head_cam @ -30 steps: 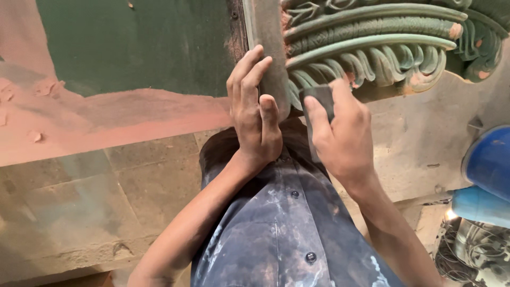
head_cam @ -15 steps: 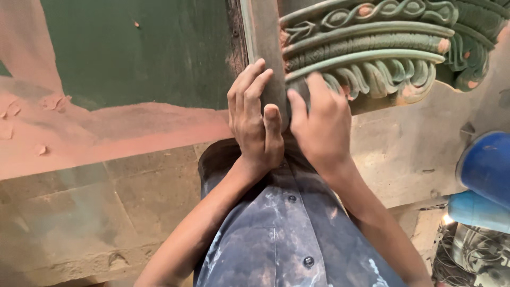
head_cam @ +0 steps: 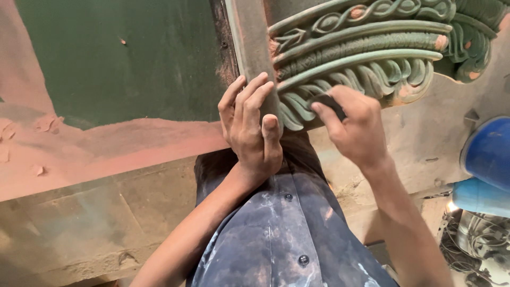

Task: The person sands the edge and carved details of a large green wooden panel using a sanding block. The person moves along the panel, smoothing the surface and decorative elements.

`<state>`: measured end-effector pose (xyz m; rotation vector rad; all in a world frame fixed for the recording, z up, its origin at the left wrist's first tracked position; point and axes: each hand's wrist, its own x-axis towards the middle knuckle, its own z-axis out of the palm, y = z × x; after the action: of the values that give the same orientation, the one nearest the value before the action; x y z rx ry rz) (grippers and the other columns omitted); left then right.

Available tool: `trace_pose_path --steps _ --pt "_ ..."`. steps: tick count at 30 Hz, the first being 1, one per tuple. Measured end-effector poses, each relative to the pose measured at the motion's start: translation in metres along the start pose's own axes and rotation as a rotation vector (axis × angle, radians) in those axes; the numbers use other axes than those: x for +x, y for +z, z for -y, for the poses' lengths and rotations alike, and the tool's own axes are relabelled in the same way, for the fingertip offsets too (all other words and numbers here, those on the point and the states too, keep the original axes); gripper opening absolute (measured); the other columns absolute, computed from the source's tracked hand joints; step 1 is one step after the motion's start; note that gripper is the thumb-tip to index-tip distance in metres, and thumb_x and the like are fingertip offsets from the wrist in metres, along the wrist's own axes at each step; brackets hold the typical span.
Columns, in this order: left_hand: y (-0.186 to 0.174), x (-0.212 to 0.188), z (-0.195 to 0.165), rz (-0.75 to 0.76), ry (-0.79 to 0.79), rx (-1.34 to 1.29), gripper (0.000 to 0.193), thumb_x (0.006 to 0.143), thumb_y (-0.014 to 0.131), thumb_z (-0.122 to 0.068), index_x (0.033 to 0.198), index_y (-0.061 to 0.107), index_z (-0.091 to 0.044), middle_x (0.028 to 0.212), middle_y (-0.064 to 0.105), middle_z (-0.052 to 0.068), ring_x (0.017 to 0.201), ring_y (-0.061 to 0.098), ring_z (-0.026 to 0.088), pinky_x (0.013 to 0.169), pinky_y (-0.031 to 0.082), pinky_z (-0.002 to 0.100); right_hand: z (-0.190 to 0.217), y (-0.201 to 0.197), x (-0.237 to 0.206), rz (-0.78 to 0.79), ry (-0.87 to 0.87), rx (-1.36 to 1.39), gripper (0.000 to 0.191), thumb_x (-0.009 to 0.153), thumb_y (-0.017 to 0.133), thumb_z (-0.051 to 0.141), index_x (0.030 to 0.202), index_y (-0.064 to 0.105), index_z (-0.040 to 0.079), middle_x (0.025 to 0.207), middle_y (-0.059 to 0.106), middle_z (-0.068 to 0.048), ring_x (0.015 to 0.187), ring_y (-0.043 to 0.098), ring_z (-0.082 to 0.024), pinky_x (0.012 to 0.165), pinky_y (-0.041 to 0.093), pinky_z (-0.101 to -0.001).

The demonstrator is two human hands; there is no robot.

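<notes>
fingers (head_cam: 324, 114) of right hand (head_cam: 350, 130) pinch dark sanding pad (head_cam: 325, 101) against green carving (head_cam: 361, 50) running left-right.

Soft, even daylight fills the view, moderately bright, with no hard glare. Faint shadows sit under the hands (head_cam: 297, 127) and in the grooves of the green carved moulding (head_cam: 366, 48). A small hot spot burns white at the lower right edge. Focus holds sharp in the centre; the blue drum (head_cam: 489, 154) at the right edge looks slightly soft and stretched.
</notes>
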<state>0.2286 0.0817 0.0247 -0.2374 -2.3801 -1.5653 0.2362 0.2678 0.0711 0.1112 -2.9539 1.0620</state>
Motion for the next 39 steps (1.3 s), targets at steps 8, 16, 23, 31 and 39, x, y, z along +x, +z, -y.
trace_pose_path --steps 8,16,23,31,39 --pt "-0.001 0.000 0.000 0.013 0.002 0.013 0.046 0.117 0.037 -0.037 0.134 0.063 -0.002 0.140 0.065 0.013 0.139 0.049 0.033 0.121 0.036 0.041 -0.009 -0.018 0.025 0.315 0.001 0.001 0.014 0.093 0.075 0.010 0.091 0.067 -0.001 0.074 0.062 -0.016 0.064 0.061 -0.032 0.059 0.046 -0.0403" --pt "0.002 -0.001 0.001 -0.016 -0.005 0.025 0.048 0.117 0.038 -0.039 0.132 0.063 -0.002 0.138 0.066 0.013 0.137 0.050 0.034 0.120 0.039 0.041 -0.001 -0.012 0.038 0.327 -0.170 -0.086 0.015 0.094 0.073 0.008 0.088 0.061 0.000 0.079 0.063 -0.018 0.073 0.063 -0.038 0.064 0.049 -0.0446" --pt "0.006 0.000 0.000 -0.097 -0.006 0.025 0.049 0.117 0.036 -0.040 0.129 0.064 -0.001 0.135 0.067 0.013 0.136 0.057 0.036 0.116 0.045 0.043 0.002 -0.011 0.039 0.351 -0.136 -0.056 0.016 0.095 0.071 0.007 0.088 0.059 -0.002 0.078 0.062 -0.020 0.073 0.062 -0.041 0.063 0.047 -0.0459" --pt "0.011 0.000 0.000 -0.195 0.014 0.079 0.051 0.118 0.035 -0.042 0.127 0.064 0.000 0.132 0.068 0.015 0.128 0.062 0.034 0.113 0.049 0.042 -0.005 -0.011 0.042 0.327 -0.199 -0.009 0.012 0.094 0.071 0.008 0.093 0.063 -0.001 0.078 0.067 -0.020 0.071 0.067 -0.039 0.063 0.050 -0.0447" --pt "0.017 0.000 -0.002 -0.374 -0.001 0.068 0.041 0.118 0.045 -0.035 0.125 0.064 0.001 0.129 0.069 0.016 0.120 0.067 0.032 0.105 0.053 0.040 -0.004 -0.009 0.049 0.293 -0.356 -0.028 0.011 0.094 0.070 0.005 0.100 0.065 -0.003 0.082 0.070 -0.021 0.074 0.069 -0.038 0.068 0.053 -0.0443"
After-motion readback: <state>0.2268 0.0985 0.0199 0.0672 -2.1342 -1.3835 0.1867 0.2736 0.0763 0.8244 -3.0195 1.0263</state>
